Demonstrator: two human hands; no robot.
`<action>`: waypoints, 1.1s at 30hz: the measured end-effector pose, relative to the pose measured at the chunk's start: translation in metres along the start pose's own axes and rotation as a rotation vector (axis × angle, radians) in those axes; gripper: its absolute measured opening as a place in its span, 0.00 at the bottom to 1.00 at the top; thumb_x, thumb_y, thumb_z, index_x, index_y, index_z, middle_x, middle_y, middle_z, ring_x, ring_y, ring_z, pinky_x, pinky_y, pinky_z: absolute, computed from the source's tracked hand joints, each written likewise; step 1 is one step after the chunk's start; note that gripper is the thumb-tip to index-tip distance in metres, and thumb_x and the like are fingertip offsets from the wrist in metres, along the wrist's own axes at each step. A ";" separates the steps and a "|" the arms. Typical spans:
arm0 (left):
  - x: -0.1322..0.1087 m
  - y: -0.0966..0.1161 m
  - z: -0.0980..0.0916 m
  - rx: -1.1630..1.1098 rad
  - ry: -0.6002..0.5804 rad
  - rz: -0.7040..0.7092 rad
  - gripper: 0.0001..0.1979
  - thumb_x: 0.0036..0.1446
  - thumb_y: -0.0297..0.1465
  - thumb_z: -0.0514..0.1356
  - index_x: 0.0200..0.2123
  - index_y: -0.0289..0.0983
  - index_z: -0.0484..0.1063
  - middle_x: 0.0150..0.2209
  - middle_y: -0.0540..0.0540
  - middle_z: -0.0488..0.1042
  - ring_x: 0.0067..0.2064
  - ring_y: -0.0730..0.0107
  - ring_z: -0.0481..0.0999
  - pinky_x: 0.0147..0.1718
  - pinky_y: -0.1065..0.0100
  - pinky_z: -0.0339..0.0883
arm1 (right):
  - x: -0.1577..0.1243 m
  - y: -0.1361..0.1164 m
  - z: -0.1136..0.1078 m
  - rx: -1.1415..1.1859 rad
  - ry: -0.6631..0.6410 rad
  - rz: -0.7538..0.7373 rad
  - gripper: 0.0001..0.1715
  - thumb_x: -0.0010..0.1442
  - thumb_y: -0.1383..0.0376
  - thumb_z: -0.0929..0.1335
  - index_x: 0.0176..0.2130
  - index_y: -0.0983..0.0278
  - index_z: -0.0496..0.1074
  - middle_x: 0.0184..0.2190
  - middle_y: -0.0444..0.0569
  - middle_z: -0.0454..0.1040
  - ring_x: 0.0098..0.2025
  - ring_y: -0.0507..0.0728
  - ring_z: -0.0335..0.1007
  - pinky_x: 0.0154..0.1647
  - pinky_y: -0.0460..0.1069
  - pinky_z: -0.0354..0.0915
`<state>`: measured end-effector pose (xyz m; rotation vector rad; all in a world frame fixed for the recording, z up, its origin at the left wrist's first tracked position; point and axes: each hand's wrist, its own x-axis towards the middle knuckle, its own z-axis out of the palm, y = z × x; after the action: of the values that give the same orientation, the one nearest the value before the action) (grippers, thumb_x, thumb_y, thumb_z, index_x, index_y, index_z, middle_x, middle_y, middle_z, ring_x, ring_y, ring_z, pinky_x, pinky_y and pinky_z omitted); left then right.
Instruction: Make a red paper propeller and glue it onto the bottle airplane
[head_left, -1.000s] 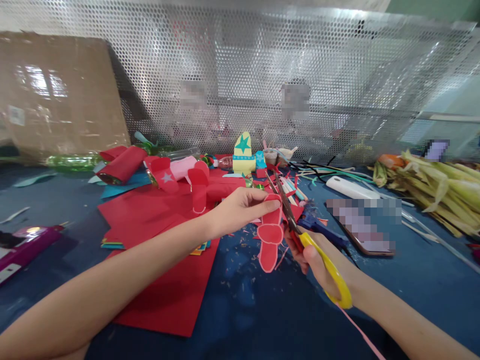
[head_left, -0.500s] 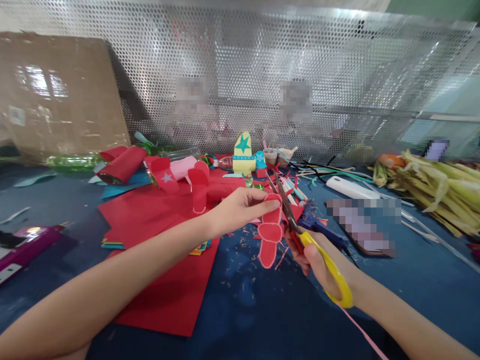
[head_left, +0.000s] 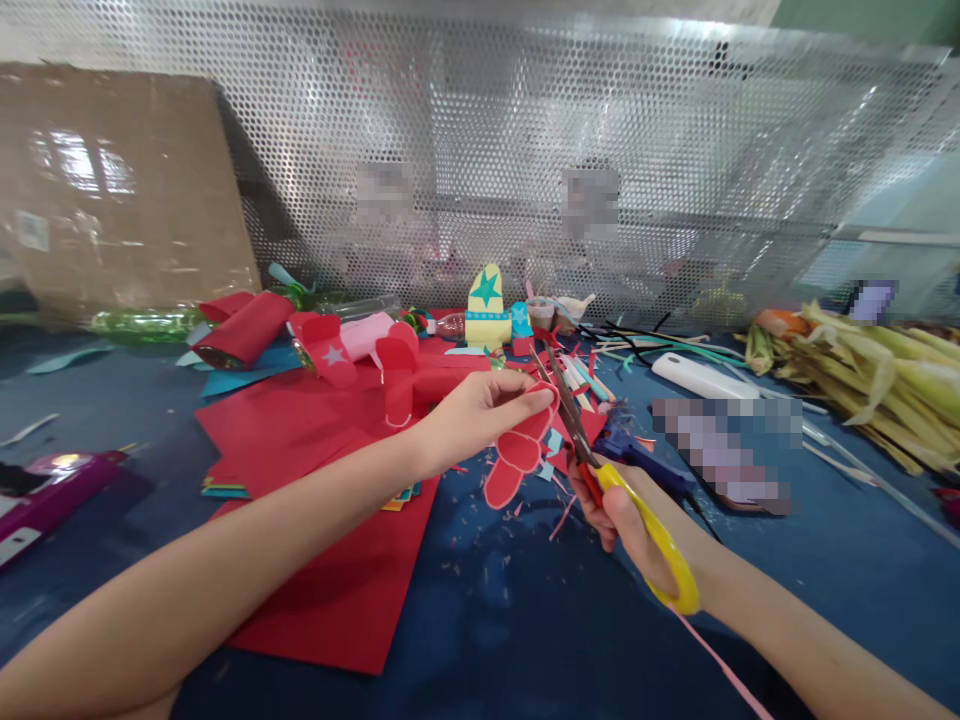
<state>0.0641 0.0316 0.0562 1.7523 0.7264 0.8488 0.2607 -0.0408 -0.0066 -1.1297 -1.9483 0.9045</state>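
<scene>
Front of table (head_left: pixel 510 640): bare blue strip between the forearms, only paper crumbs on it; free passage. Gap between left hand (head_left: pixel 480 415) and right hand (head_left: pixel 637 520): taken up by red cutout (head_left: pixel 514 460) and scissors (head_left: pixel 600 472). Left: red sheets (head_left: pixel 337 590) lie flat, passable above; purple box (head_left: pixel 52 495) at the edge. Behind: paper models (head_left: pixel 390 370) packed close together. Right: glue gun (head_left: pixel 645 455) and phone (head_left: pixel 720 450) near the hand, stalks (head_left: pixel 862 370) piled beyond. Perforated screen (head_left: pixel 525 150) closes the far side.

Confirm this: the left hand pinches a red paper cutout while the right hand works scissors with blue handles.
Wrong on one count: the scissors have yellow handles, not blue, as the head view shows. The left hand does pinch the red paper cutout, and the right hand works the scissors.
</scene>
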 end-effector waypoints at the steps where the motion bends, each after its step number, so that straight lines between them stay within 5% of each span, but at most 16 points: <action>1: 0.000 0.000 0.001 -0.002 0.002 0.005 0.13 0.56 0.38 0.57 0.26 0.34 0.68 0.23 0.55 0.62 0.25 0.78 0.61 0.27 0.73 0.55 | 0.000 0.000 0.000 0.003 0.005 -0.002 0.30 0.61 0.41 0.52 0.29 0.62 0.59 0.22 0.40 0.53 0.21 0.50 0.48 0.20 0.46 0.55; 22: 0.001 -0.011 -0.001 -0.031 -0.001 0.015 0.14 0.55 0.40 0.59 0.27 0.35 0.70 0.25 0.53 0.65 0.28 0.76 0.64 0.27 0.73 0.58 | -0.002 0.009 0.003 0.040 0.037 -0.031 0.32 0.62 0.42 0.51 0.39 0.62 0.67 0.21 0.42 0.58 0.20 0.52 0.54 0.20 0.47 0.59; 33: 0.001 -0.010 -0.002 -0.035 -0.009 0.023 0.14 0.55 0.41 0.59 0.28 0.35 0.71 0.23 0.54 0.62 0.26 0.78 0.60 0.25 0.74 0.56 | -0.001 0.008 0.007 0.121 0.064 -0.015 0.31 0.61 0.41 0.53 0.32 0.62 0.64 0.20 0.41 0.55 0.20 0.51 0.52 0.19 0.47 0.58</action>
<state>0.0622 0.0364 0.0471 1.7349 0.6832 0.8636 0.2588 -0.0405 -0.0172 -1.0603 -1.8227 0.9535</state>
